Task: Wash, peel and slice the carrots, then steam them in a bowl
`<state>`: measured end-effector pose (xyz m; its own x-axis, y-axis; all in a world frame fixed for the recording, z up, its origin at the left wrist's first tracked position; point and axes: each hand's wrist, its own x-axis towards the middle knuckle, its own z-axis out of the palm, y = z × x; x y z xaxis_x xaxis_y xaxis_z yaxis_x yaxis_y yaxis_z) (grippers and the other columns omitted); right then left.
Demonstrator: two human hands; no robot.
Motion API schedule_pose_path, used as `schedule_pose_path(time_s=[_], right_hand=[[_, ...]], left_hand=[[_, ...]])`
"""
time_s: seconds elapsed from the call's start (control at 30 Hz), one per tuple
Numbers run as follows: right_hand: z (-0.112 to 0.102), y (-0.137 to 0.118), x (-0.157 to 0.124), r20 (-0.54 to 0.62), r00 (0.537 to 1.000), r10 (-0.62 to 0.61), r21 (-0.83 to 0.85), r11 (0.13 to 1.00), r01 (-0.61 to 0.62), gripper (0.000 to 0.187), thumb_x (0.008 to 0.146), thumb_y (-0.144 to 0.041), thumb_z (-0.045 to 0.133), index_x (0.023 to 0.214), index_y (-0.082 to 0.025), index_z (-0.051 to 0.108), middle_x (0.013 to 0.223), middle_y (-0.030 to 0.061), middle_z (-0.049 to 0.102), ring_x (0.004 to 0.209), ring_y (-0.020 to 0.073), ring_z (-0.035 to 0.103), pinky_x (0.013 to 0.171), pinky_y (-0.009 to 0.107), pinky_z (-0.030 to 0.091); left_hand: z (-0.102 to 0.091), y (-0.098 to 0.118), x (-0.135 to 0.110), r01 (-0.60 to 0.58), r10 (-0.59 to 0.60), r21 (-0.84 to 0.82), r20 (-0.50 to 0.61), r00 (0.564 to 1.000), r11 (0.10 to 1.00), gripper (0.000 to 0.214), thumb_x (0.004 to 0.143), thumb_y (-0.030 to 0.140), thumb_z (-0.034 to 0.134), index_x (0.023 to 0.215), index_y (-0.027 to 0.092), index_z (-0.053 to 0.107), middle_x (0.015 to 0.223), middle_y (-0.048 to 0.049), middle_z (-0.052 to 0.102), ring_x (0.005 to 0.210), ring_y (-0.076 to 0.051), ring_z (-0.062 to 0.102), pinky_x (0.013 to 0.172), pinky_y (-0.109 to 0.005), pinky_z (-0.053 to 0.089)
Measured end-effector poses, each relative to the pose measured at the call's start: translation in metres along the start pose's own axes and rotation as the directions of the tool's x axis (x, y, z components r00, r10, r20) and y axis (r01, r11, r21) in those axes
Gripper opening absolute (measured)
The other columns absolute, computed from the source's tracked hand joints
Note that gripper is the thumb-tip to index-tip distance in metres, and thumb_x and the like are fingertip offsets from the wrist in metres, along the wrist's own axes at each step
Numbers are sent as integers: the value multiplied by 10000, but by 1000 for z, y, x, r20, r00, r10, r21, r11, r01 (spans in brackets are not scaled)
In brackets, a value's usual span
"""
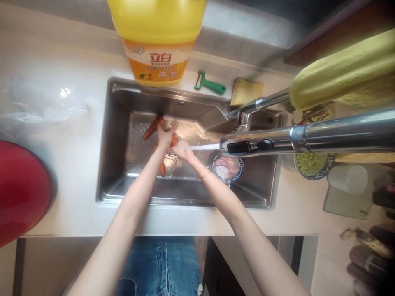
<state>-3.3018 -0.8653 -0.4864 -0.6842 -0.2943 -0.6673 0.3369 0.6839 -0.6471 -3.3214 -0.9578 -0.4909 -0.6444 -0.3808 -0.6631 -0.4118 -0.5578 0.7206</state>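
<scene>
Both hands are low in the steel sink (115,164), close together under the tap's stream. My right hand (182,149) is closed around a carrot (175,141), and only a short orange piece shows between the hands. Spread fingers mark my left hand (166,135), which lies against the right hand and the held carrot. Another carrot (151,129) rests on the sink floor just beyond the left fingers. A third carrot (162,167) lies nearer me, partly covered by the left wrist. Water runs from the chrome tap (247,144) onto the right hand.
A patterned bowl of pinkish meat (230,166) stands in the sink's right part. Behind the sink are a yellow detergent jug (157,61), a green peeler (211,84) and a yellow sponge (245,91). A red rounded object (23,193) sits left; a bowl of green beans (311,163) stands right.
</scene>
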Motion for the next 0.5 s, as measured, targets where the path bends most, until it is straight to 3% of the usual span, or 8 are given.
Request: schedule_pose_path(time_s=[0.07, 0.17, 0.3, 0.4, 0.5], right_hand=[[2, 6, -3, -181, 982, -61, -164, 986, 31, 176, 872, -155, 544, 1040, -166, 598, 990, 139, 669, 1018, 282, 610, 878, 350, 489], [4, 23, -10, -193, 978, -75, -194, 980, 37, 215, 925, -189, 491, 1101, -166, 611, 1040, 143, 680, 1067, 283, 614, 937, 367, 475], [2, 44, -14, 15, 995, -102, -114, 988, 104, 193, 931, -256, 506, 988, -156, 661, 908, 93, 698, 934, 245, 658, 880, 349, 509], [-10, 48, -12, 179, 982, -55, -7, 998, 57, 151, 823, -169, 574, 934, -151, 674, 879, 66, 703, 874, 211, 661, 861, 337, 527], [-23, 39, -9, 262, 957, -127, 201, 977, 75, 419, 700, -93, 605, 1110, -171, 643, 1084, 72, 704, 980, 194, 651, 896, 319, 530]], left_hand=[[0, 8, 10, -71, 68, -21, -144, 987, 997, 744, 769, 276, 813, 1364, 219, 371, 680, 77, 563, 419, -63, 498, 467, -204, 425], [-10, 24, 20, -101, 89, -48, -207, 974, 994, 817, 782, 325, 800, 1409, 221, 286, 711, 73, 561, 450, -70, 520, 495, -207, 440], [-25, 38, 18, -111, 108, -38, -77, 991, 993, 849, 746, 370, 828, 1402, 225, 310, 665, 89, 518, 462, -69, 512, 512, -204, 438], [-29, 34, 10, -164, 165, 25, -24, 986, 986, 799, 740, 328, 831, 1377, 256, 354, 707, 71, 555, 488, -73, 534, 514, -198, 430], [-27, 19, 2, -172, 171, 77, 13, 985, 982, 766, 724, 300, 837, 1349, 253, 397, 870, 9, 635, 580, -93, 604, 567, -211, 469]])
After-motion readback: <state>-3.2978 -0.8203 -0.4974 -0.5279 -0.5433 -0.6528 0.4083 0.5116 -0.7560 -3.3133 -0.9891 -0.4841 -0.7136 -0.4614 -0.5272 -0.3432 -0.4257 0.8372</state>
